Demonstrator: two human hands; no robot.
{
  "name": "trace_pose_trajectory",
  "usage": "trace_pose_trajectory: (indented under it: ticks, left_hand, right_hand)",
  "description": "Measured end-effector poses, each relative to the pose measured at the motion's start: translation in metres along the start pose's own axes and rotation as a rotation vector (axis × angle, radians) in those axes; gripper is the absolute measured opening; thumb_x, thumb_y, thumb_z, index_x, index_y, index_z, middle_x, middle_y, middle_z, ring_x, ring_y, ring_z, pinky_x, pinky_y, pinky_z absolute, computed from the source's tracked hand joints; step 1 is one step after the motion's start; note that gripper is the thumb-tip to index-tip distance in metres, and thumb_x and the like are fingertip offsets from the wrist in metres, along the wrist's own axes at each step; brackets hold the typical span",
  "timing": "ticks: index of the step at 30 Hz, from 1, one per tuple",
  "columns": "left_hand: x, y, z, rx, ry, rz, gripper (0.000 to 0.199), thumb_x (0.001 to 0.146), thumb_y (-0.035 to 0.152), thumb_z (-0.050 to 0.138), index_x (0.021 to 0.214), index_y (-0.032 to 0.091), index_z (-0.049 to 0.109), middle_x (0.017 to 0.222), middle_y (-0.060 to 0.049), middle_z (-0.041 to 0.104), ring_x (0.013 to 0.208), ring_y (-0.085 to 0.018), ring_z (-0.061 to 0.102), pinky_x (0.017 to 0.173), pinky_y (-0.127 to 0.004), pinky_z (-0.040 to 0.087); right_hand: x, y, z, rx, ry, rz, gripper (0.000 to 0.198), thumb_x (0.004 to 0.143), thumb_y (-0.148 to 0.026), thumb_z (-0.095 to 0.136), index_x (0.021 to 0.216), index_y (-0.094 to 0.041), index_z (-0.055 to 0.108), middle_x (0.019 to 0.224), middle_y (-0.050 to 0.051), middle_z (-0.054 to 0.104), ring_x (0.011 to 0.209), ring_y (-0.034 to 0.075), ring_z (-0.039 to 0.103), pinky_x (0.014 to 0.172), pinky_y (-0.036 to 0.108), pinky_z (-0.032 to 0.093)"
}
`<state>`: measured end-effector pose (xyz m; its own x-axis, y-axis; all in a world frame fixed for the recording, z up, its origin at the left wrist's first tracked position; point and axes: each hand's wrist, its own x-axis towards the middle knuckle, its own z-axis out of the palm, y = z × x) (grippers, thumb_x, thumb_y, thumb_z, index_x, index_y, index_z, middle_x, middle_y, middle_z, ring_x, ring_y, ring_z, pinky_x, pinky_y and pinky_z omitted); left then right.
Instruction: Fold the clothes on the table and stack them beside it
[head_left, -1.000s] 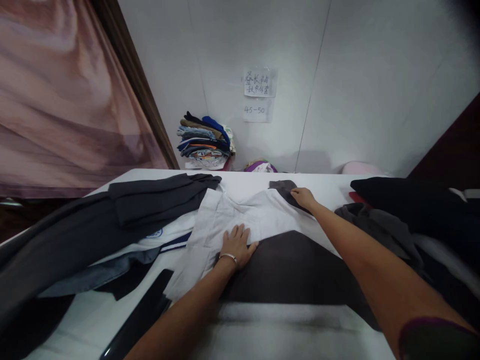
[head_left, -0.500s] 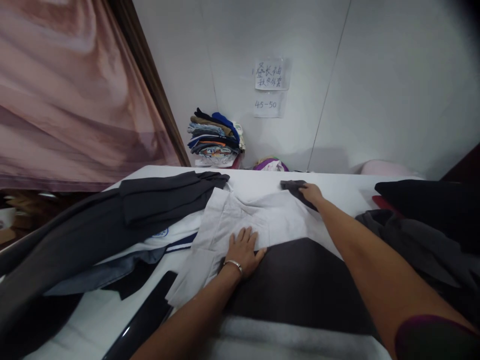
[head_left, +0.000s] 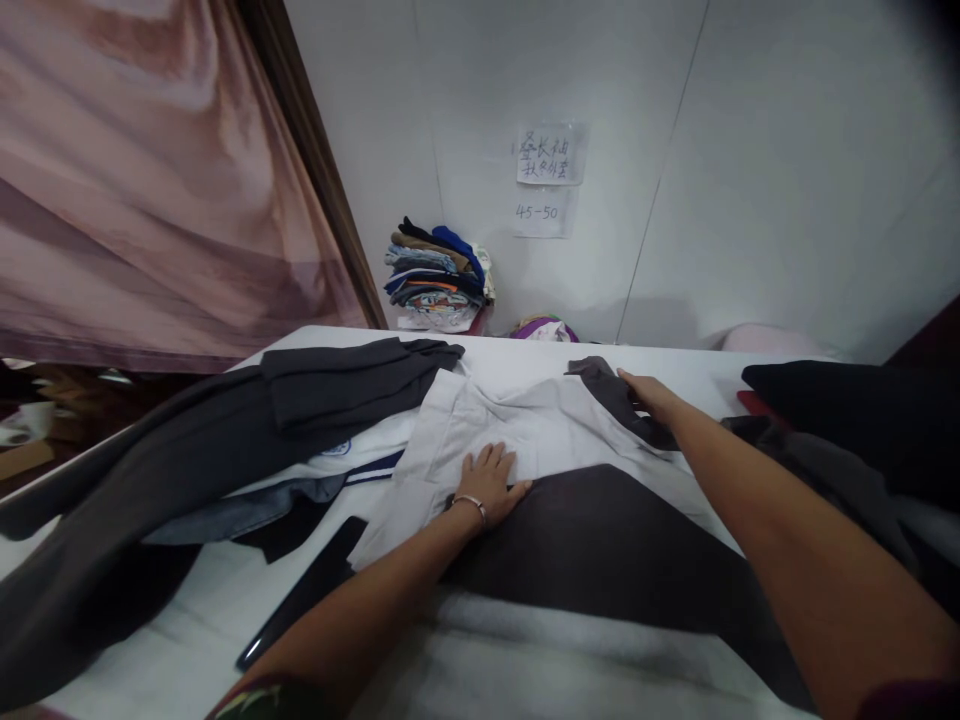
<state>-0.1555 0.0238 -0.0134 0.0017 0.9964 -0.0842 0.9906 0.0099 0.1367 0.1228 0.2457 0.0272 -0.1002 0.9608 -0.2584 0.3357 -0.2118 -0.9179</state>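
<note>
A light grey and dark grey long-sleeved garment [head_left: 592,545] lies spread on the white table in front of me. My left hand [head_left: 491,483] rests flat on it where the pale and dark parts meet, fingers outstretched, a bracelet at the wrist. Beyond it, the dark grey sleeve end [head_left: 607,388] lies bent over the far side of the pale part. My right hand [head_left: 651,396] is at the right edge of this sleeve, with thumb and forefinger apart; its other fingers are partly hidden.
Dark grey clothes [head_left: 337,385] and a white one lie on the left, by a glossy dark flat object [head_left: 304,590]. Black clothing [head_left: 847,420] is heaped right. A folded stack [head_left: 435,270] stands beyond the table edge, below paper signs [head_left: 551,155]. A pink curtain [head_left: 165,180] hangs left.
My right hand has slid right and slightly nearer, away from the sleeve's tip, and its fingers have loosened. More of the sleeve shows. My left hand stays on the garment. The view has shifted slightly.
</note>
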Motion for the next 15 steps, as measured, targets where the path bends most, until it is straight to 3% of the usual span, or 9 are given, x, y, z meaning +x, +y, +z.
trace_pose_trajectory:
  ticks: [3,5,8,12,15]
  left_hand:
    - [0.020,-0.011,-0.024,-0.054,-0.017,-0.030,0.052,0.089,0.056,0.038,0.124,0.023,0.059,0.135,-0.007,0.055,0.124,-0.025,0.048,0.102,-0.040,0.038]
    - [0.042,-0.022,-0.045,-0.028,0.066,-0.056,0.046,0.090,0.051,0.041,0.118,0.021,0.062,0.123,-0.007,0.063,0.115,-0.024,0.054,0.098,-0.036,0.040]
    - [0.082,-0.038,-0.069,0.087,0.196,-0.064,0.040,0.090,0.043,0.044,0.119,0.021,0.060,0.125,-0.007,0.061,0.119,-0.024,0.050,0.104,-0.041,0.033]
    - [0.126,-0.052,-0.078,0.192,0.103,-0.057,0.042,0.091,0.038,0.041,0.130,0.024,0.051,0.139,-0.007,0.050,0.131,-0.024,0.038,0.111,-0.050,0.018]
    - [0.145,-0.060,-0.078,0.215,-0.008,-0.068,0.046,0.087,0.033,0.047,0.132,0.025,0.049,0.137,-0.008,0.053,0.129,-0.026,0.042,0.110,-0.054,0.015]
  right_hand:
    - [0.006,-0.003,0.010,-0.046,0.010,0.025,0.056,0.075,-0.070,0.053,0.082,-0.016,0.067,0.087,0.013,0.069,0.076,0.023,0.063,0.070,0.037,0.050]
    - [0.010,-0.008,0.014,-0.103,0.006,0.026,0.056,0.071,-0.070,0.058,0.082,-0.016,0.068,0.089,0.013,0.070,0.080,0.024,0.063,0.071,0.037,0.050]
    - [0.013,-0.018,0.017,-0.157,0.058,0.014,0.035,0.064,-0.048,0.076,0.072,-0.015,0.068,0.080,0.012,0.070,0.079,0.025,0.063,0.070,0.037,0.050]
    - [0.012,-0.034,0.007,-0.043,0.131,-0.077,0.019,0.075,-0.034,0.068,0.083,-0.017,0.068,0.087,0.008,0.070,0.080,0.020,0.063,0.069,0.031,0.050]
    - [0.007,-0.046,-0.012,0.090,0.162,-0.177,0.019,0.087,-0.033,0.053,0.091,-0.018,0.064,0.096,0.005,0.070,0.084,0.015,0.064,0.070,0.026,0.051]
